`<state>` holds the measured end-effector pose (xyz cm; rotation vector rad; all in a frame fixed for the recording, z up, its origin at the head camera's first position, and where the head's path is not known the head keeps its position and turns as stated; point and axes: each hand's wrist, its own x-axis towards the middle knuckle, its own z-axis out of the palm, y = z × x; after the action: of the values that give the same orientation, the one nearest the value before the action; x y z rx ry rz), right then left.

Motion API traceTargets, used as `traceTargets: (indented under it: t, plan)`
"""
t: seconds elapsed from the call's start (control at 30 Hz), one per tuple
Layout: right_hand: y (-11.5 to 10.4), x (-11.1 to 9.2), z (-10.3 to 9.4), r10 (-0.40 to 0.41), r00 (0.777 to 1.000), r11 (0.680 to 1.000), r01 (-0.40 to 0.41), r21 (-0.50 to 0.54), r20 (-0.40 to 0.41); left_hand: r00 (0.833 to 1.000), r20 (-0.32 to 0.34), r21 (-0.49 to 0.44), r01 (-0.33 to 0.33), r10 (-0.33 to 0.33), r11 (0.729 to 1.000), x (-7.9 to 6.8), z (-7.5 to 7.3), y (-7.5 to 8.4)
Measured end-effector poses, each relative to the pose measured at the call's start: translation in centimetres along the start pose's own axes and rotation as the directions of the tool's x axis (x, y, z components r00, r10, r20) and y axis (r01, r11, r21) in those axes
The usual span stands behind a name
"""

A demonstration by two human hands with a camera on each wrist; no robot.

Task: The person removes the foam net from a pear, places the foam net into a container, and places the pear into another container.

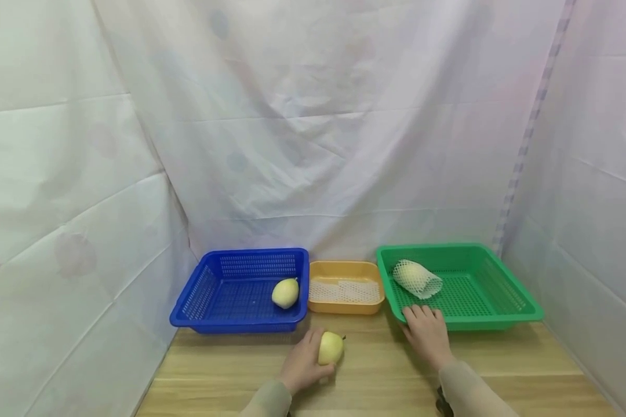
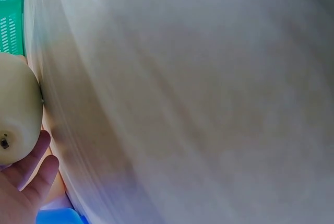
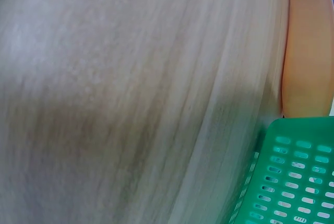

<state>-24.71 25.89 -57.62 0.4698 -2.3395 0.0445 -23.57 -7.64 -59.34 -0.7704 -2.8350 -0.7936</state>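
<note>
In the head view my left hand (image 1: 305, 362) holds a yellow-green pear (image 1: 331, 348) above the front of the wooden table, its stem pointing right. The left wrist view shows the pear (image 2: 18, 106) close up, with fingers (image 2: 42, 182) around its lower side. My right hand (image 1: 429, 336) grips the front left rim of the green basket (image 1: 501, 315), fingertips over the edge. Inside that basket lies a pear in a white foam net (image 1: 416, 278). The right hand is out of sight in its wrist view, where the basket's slotted wall (image 3: 282, 182) shows.
A blue basket (image 1: 229, 325) at the left contains another pear (image 1: 285, 293) near its right wall. Between the two baskets stands an orange tray (image 1: 344, 308) with white foam nets (image 1: 344, 291) in it. White cloth (image 1: 318, 162) hangs behind and along both sides.
</note>
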Motion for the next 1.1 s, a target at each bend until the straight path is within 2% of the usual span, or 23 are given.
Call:
traceTargets:
  t: [0.2,0.43,0.7,0.87,1.1]
  plan:
    - [-0.1,0.1,0.2,0.013,1.000,1.000,-0.013,0.001,0.017,1.000,0.004,0.005,0.013,-0.013,1.000,0.0,0.1,-0.3]
    - [-0.1,-0.1,0.0,0.016,1.000,1.000,-0.016,-0.010,0.011,1.000,0.015,0.005,-0.004,0.004,1.000,-0.1,0.1,-0.3]
    - [-0.1,0.2,-0.1,0.029,0.999,1.000,-0.028,-0.011,0.021,0.999,0.037,0.034,-0.011,0.010,0.999,0.2,-0.5,-0.1]
    - [-0.2,0.0,-0.2,0.042,0.998,0.999,-0.042,-0.012,0.044,0.998,0.068,0.009,-0.001,0.000,1.000,0.2,-1.0,0.3]
    - [-0.2,0.0,-0.2,0.038,0.999,0.999,-0.038,0.001,0.036,0.998,0.054,-0.021,-0.021,0.022,1.000,0.3,-1.1,0.3]
